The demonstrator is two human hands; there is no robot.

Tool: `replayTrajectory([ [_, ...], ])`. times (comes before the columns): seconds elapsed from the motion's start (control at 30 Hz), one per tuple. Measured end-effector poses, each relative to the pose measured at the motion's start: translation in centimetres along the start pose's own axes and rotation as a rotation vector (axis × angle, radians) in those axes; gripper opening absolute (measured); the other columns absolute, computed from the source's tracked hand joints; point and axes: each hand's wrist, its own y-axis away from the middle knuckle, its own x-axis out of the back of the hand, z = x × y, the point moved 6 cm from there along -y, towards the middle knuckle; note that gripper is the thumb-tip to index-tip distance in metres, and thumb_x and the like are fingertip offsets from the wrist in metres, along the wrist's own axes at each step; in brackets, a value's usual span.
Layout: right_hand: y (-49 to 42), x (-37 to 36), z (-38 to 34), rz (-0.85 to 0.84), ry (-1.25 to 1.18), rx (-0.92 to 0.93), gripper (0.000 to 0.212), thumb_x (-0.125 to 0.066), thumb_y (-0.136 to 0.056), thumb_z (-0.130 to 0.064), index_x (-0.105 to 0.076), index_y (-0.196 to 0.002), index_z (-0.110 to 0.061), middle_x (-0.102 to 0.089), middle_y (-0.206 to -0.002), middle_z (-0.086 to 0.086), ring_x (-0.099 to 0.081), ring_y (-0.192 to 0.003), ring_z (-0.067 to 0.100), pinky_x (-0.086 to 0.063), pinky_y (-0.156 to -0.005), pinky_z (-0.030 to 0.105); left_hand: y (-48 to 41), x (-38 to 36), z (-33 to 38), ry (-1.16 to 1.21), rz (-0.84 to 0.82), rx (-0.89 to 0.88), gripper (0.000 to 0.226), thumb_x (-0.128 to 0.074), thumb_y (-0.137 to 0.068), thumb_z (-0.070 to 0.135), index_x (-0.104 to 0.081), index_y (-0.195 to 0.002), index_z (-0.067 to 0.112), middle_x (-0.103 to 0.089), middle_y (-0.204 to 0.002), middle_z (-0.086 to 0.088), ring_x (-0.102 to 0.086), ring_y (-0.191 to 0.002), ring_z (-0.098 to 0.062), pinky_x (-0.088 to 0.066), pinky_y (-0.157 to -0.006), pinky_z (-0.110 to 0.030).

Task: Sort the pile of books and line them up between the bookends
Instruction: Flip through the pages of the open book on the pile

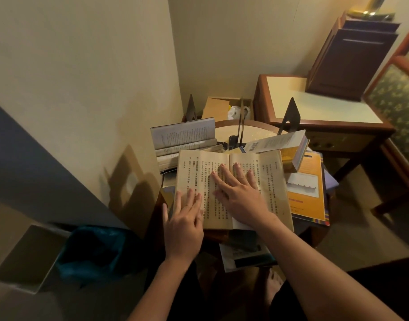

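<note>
Yellowed open book point(200, 172) lies flat beneath the straight, spread fingers of the left hand point(183, 224) and right hand point(243, 200).

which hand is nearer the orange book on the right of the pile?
Right. The right hand lies flat on the open book, just left of the orange book; the left hand rests on the far lower-left page.

Your left hand point(182, 224) and right hand point(239, 193) lie flat on the open book point(231, 181) at frame centre; bookends point(290, 117) stand above.
</note>
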Motion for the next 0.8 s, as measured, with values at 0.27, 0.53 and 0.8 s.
replayTrajectory([
  [0.27,0.1,0.3,-0.1,-0.019,0.019,0.007,0.062,-0.016,-0.103,-0.061,0.005,-0.158,-0.042,0.015,-0.167,-0.006,0.026,-0.149,0.032,0.015,-0.12,0.057,-2.3,2.0,-1.5,0.263,-0.094,0.224,0.06,-0.075,-0.086,0.039,-0.05,-0.141,0.046,-0.018,-0.166,0.002,-0.03,-0.146,-0.032,-0.043,-0.11,-0.052],
  [0.53,2.6,1.5,1.0,0.028,0.044,-0.041,0.063,-0.019,-0.096,-0.074,-0.007,-0.154,-0.052,0.029,-0.163,0.008,0.034,-0.145,0.039,0.012,-0.119,0.063,-3.5,2.6,-1.7,0.277,-0.079,0.326,0.068,-0.087,-0.072,0.036,-0.058,-0.133,0.046,-0.034,-0.16,-0.005,-0.036,-0.143,-0.034,-0.037,-0.114,-0.056],
  [0.8,7.1,2.9,6.2,0.103,-0.184,-0.373,0.058,-0.045,-0.097,-0.062,-0.029,-0.151,-0.05,0.013,-0.168,0.007,0.008,-0.152,0.042,0.004,-0.114,0.063,-4.3,4.7,-0.2,0.384,-0.043,0.347,0.066,-0.088,-0.073,0.019,-0.063,-0.133,0.031,-0.046,-0.152,-0.007,-0.046,-0.138,-0.027,-0.044,-0.108,-0.038],
])
